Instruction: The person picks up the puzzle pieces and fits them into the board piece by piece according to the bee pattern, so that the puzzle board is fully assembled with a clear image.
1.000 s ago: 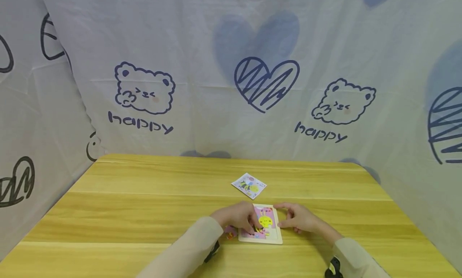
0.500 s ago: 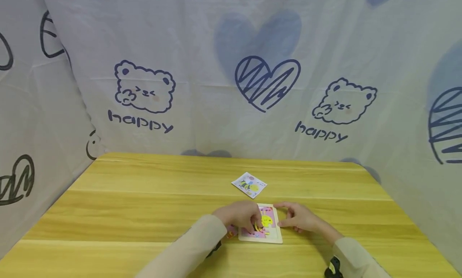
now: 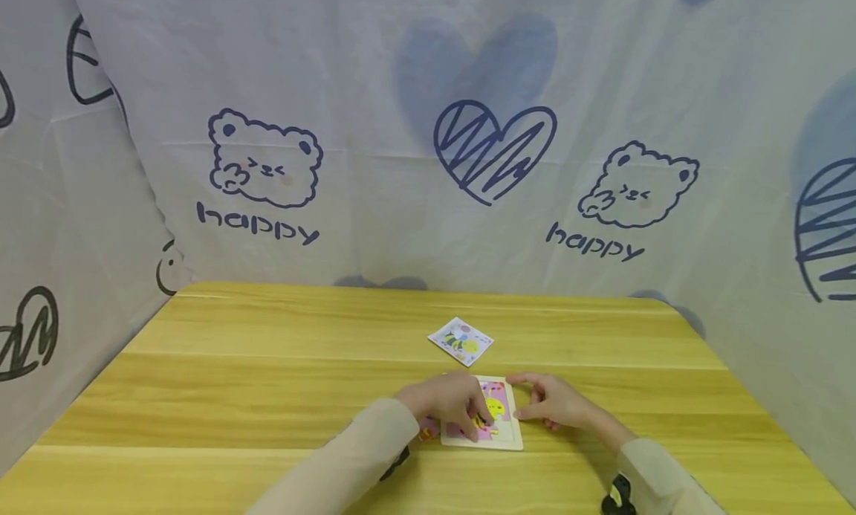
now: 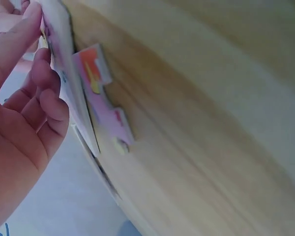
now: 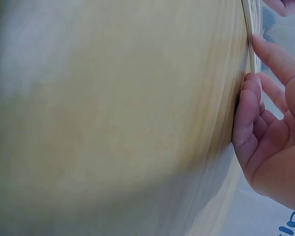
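Note:
A jigsaw tray with a pale rim lies on the table, partly filled with pink and yellow pieces. My left hand reaches over its left half. Thumb and index finger pinch a yellow-and-black striped puzzle piece low over the tray, below the yellow bee face; the hand hides much of the left side. My right hand touches the tray's right side, the index finger at the far corner and the thumb lower on the edge. Beside the tray's left rim lies a loose pink puzzle piece with orange and yellow on it.
Behind the tray, a small square card with a bee picture lies turned on its corner. The wooden table reaches back to a white cloth printed with hearts and bears. More cloth hangs at both sides.
My left hand has shifted slightly right over the tray, its fingertips moving a little within the striped area. The right hand stays against the tray's edge.

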`<control>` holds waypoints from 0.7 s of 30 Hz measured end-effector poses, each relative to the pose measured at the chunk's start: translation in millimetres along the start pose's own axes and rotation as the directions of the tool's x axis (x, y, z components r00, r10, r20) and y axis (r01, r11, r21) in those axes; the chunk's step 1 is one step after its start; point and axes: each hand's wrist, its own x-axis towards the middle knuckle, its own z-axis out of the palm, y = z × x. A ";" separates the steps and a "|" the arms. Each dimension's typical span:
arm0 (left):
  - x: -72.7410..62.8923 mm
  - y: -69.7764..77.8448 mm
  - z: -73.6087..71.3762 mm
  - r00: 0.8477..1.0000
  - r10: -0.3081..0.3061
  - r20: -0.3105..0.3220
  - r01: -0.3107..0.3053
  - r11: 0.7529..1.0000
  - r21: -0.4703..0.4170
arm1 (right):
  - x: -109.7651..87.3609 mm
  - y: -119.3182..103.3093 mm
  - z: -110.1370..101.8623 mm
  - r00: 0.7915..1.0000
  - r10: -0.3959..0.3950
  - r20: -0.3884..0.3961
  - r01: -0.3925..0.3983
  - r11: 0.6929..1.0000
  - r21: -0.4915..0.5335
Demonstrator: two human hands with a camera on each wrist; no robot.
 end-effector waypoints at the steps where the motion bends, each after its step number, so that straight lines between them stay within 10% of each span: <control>1: 0.0 0.1 0.6 1.000 -0.003 0.000 0.003 1.000 -0.003 | -0.1 -0.4 0.0 1.000 0.000 -0.001 0.000 1.000 -0.001; 21: -3.6 3.3 1.7 0.998 -0.070 -0.001 0.070 0.993 -0.091 | -1.9 -3.1 0.4 1.000 -0.006 -0.006 0.006 1.000 0.016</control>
